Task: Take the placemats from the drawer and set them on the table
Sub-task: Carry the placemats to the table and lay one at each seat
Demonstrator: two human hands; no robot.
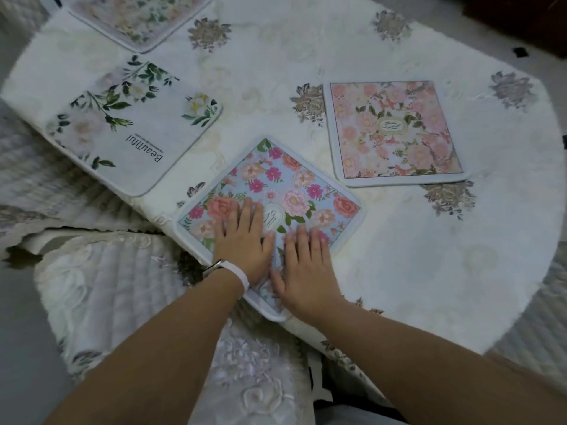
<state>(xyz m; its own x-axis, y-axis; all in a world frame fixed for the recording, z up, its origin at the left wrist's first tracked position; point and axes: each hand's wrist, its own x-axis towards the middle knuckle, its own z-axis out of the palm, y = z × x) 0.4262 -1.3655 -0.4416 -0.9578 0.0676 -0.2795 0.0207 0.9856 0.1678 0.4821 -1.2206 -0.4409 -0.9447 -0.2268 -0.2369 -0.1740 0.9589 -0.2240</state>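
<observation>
At the near edge of a table draped in an embroidered white cloth, a person presses both hands flat on a blue floral placemat, its near corner reaching just past the table's edge. The left hand, a white band at its wrist, and the right hand lie side by side with fingers spread and palms down, gripping nothing. Three more mats are already laid out: a pink floral placemat to the right, a white placemat printed with green leaves to the left, partly overhanging the table's side, and a pale floral placemat at the far left corner, cut off by the top of the view. A quilted chair cushion sits below the table on the left. No drawer is in view. The step in hand appears to be smoothing and squaring the fourth mat into place. If so, the next move calls for a light push away from the edge, so the mat rests wholly on the cloth, before the hands lift off.
</observation>
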